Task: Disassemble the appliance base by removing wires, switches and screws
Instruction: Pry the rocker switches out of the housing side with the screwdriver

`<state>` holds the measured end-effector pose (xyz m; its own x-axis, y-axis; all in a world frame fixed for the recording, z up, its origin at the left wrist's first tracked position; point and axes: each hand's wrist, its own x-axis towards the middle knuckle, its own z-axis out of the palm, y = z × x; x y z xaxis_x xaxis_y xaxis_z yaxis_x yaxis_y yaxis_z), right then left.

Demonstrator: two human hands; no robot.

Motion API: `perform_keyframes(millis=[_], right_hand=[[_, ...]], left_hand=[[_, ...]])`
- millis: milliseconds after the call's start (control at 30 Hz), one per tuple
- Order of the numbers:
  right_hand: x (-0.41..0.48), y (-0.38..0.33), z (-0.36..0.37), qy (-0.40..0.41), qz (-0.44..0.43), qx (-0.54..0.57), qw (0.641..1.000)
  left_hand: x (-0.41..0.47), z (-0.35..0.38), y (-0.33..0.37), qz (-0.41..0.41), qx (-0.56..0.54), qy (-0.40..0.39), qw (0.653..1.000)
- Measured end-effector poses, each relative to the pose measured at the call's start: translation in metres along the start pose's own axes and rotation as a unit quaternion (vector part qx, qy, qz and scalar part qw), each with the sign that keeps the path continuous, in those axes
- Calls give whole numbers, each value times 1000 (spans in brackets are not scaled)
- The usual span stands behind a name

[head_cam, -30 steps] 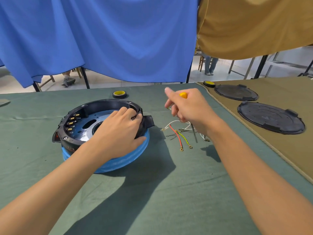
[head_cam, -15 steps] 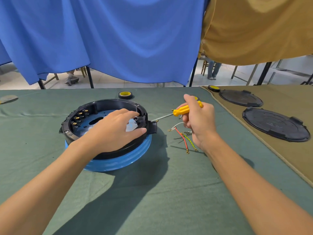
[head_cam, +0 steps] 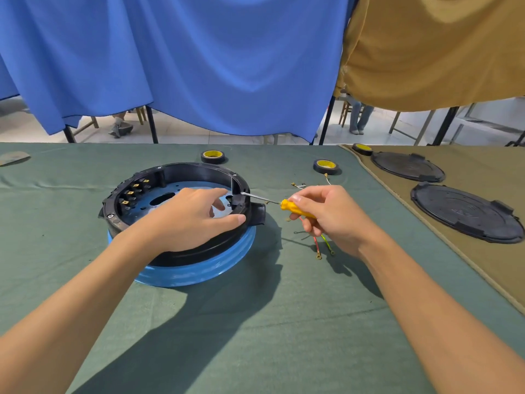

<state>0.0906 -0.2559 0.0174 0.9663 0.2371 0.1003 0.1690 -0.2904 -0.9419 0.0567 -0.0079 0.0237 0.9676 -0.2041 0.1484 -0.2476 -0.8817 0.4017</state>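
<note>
The round appliance base (head_cam: 196,174), black ring on a blue bottom, lies upside down on the green cloth, with brass terminals on its inner left wall. My left hand (head_cam: 193,220) rests over its near rim, thumb on the outside and fingers inside, holding it steady. My right hand (head_cam: 329,217) grips a yellow-handled screwdriver (head_cam: 295,208); its metal tip touches the right inner rim of the base by a small black block. Loose red, green and white wires (head_cam: 321,245) lie on the cloth under my right hand.
Two rolls of black tape with yellow cores (head_cam: 213,156) (head_cam: 326,166) stand behind the base, a third (head_cam: 362,149) on the tan cloth at right. Two round black covers (head_cam: 407,166) (head_cam: 466,214) lie there too. Blue and tan curtains hang behind the table.
My right hand swung the screwdriver from upright over the wires to level and brought its tip to the base's right rim. My left hand shifted slightly along the rim.
</note>
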Motion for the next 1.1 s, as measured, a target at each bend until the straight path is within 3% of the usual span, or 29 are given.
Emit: perform_keyframes(millis=[67,133,267,400,633,1100], right_hand=[[-3,-1,-6,-35,7,-14,999],[-6,-3,-9,-90,31,-44,994],[-11,-5,5,-193,73,-72,976],[-10,1,29,-170,91,-97,976],[-5,11,53,-55,-1,-287,956],[-14,20,77,71,-93,-345,931]], left_hand=[[-3,1,2,-12,75,27,997],[-7,4,7,2,189,109,976],[-19,19,14,131,342,268,891],[-29,42,9,152,408,330,838],[-27,45,5,154,399,359,830],[-27,46,4,167,393,365,827]])
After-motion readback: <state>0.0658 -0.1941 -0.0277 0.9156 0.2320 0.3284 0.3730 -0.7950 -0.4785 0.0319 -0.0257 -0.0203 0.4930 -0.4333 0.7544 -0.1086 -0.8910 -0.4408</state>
